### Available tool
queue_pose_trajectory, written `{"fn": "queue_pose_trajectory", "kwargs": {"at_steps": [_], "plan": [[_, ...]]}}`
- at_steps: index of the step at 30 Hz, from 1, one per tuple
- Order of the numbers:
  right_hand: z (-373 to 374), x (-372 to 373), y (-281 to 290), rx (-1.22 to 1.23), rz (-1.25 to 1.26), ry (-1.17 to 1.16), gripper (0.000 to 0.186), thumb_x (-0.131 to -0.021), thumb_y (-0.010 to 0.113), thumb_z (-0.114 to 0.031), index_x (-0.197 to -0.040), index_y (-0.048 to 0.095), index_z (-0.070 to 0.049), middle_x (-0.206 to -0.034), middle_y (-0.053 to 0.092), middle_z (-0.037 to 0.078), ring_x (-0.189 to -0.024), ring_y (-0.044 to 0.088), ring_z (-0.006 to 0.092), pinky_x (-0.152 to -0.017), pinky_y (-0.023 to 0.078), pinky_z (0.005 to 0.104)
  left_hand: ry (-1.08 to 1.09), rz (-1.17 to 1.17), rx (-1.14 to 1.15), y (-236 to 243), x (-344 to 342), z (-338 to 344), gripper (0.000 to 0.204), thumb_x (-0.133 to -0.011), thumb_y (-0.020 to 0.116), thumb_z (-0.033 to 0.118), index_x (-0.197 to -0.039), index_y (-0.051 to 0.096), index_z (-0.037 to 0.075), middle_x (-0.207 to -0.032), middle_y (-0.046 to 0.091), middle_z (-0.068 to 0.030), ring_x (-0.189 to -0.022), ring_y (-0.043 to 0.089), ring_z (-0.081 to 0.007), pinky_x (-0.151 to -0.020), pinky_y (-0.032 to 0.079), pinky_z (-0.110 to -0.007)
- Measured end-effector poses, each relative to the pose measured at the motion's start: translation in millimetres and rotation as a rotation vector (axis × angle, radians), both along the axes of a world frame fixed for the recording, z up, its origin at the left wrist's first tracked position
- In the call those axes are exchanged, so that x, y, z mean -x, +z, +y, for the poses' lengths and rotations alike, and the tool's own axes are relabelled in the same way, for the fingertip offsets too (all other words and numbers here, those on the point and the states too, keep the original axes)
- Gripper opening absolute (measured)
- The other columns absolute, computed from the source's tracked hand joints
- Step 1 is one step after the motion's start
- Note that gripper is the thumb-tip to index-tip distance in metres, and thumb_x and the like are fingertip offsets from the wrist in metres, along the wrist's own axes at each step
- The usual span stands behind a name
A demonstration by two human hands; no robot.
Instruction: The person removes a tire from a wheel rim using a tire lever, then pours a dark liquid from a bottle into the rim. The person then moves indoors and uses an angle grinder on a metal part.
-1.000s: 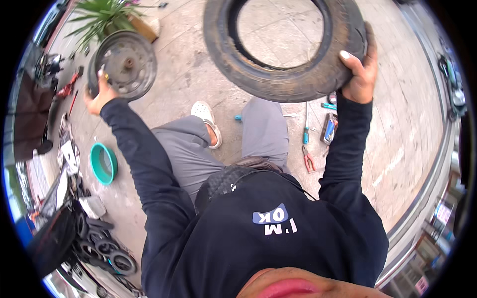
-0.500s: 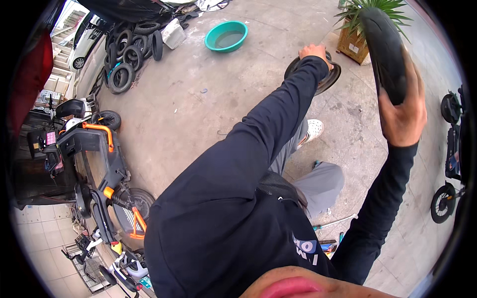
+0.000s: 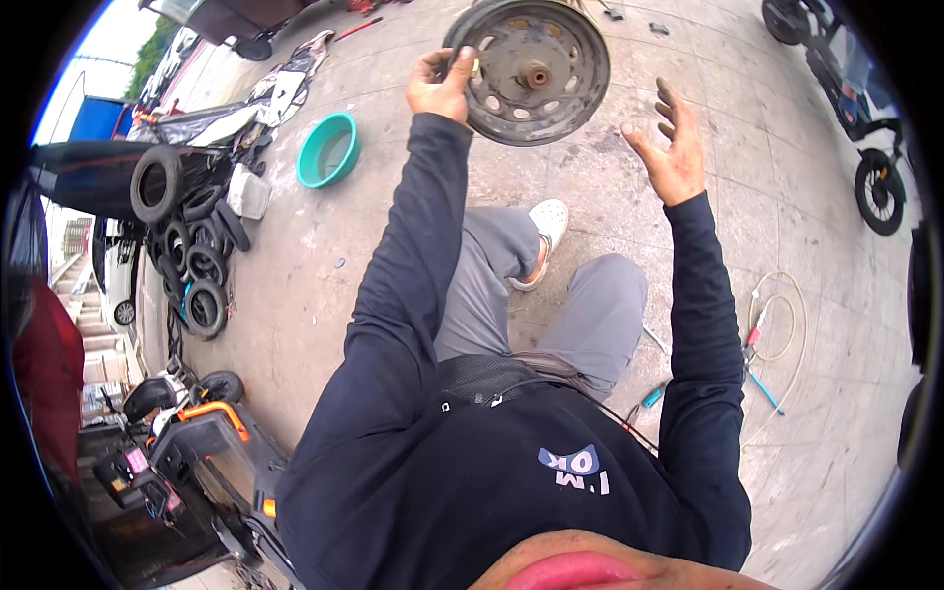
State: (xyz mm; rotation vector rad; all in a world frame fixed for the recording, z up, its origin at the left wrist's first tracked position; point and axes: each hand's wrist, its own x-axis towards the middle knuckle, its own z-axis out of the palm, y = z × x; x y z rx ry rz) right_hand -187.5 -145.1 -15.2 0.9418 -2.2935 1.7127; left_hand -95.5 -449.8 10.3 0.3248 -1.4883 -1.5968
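Observation:
My left hand [image 3: 442,81] grips the left edge of a dark, worn steel wheel rim [image 3: 511,103] at top centre. The rim is held face-up toward me, with a ring of holes around its central hub [image 3: 536,77] and a small brass-coloured piece by my thumb. Just right of and below the rim, my right hand [image 3: 672,146] is open and empty, fingers spread and bent. My legs in grey trousers [image 3: 595,324] are below, one white clog [image 3: 551,221] showing.
A teal basin [image 3: 315,147] sits left, before piled tires [image 3: 205,310]. An orange-and-black scooter [image 3: 211,433] stands lower left, another [image 3: 865,197] at upper right. A coiled hose [image 3: 801,334] and a blue-handled tool [image 3: 652,397] lie on the right. A white container [image 3: 251,192] adjoins the pile.
My right hand has let go of the tire and is now empty. A tire now shows high on the left pile. The rim in my left hand has turned face-on toward me.

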Motion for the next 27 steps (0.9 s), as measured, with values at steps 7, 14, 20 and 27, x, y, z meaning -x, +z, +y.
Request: {"fn": "queue_pose_trajectory", "kwargs": {"at_steps": [7, 14, 20, 27], "plan": [[55.9, -41.7, -35.3, 0.825, -0.63, 0.267, 0.098, -0.089, 0.076, -0.045, -0.158, 0.022, -0.002, -0.144, 0.05, 0.021, -0.131, 0.053, 0.0283, -0.106, 0.046, 0.0418, -0.724, 0.013, -0.354, 15.7, 11.2, 69.0, 0.033, -0.101, 0.063, 0.021, -0.13, 0.059, 0.005, -0.121, 0.069, -0.0122, -0.106, 0.069, -0.0261, -0.09, 0.059, -0.042], [123.2, -61.8, -65.5, 0.693, -0.493, 0.092, 0.061, -0.093, 0.075, -0.017, -0.145, 0.046, -0.006, -0.13, 0.062, 0.008, -0.12, 0.057, 0.0178, -0.104, 0.045, 0.0365, -0.732, 0.284, 0.566, 42.3, -19.3, 172.8, 0.091, -0.062, 0.097, 0.012, -0.139, 0.05, 0.0, -0.131, 0.057, -0.0144, -0.121, 0.057, -0.0255, -0.105, 0.044, -0.037], [167.3, -86.6, -72.9, 1.045, -0.477, 0.227, 0.066, -0.09, 0.072, -0.001, -0.149, 0.042, -0.006, -0.136, 0.059, 0.009, -0.123, 0.058, 0.019, -0.103, 0.048, 0.0352, -0.768, 0.35, 0.806, 52.8, -37.5, 206.8, 0.087, -0.052, 0.099, 0.016, -0.132, 0.064, 0.01, -0.13, 0.055, -0.0176, -0.109, 0.062, -0.0271, -0.089, 0.055, -0.037], [180.4, -94.8, -75.3, 0.96, -0.32, 0.154, 0.067, -0.093, 0.069, -0.007, -0.153, 0.038, -0.011, -0.141, 0.055, 0.01, -0.125, 0.058, 0.0208, -0.102, 0.05, 0.036, -0.762, 0.422, 1.075, 68.0, -48.4, 219.9, 0.073, -0.047, 0.097, 0.017, -0.117, 0.076, 0.015, -0.128, 0.054, -0.018, -0.109, 0.062, -0.0307, -0.087, 0.056, -0.038]]}}
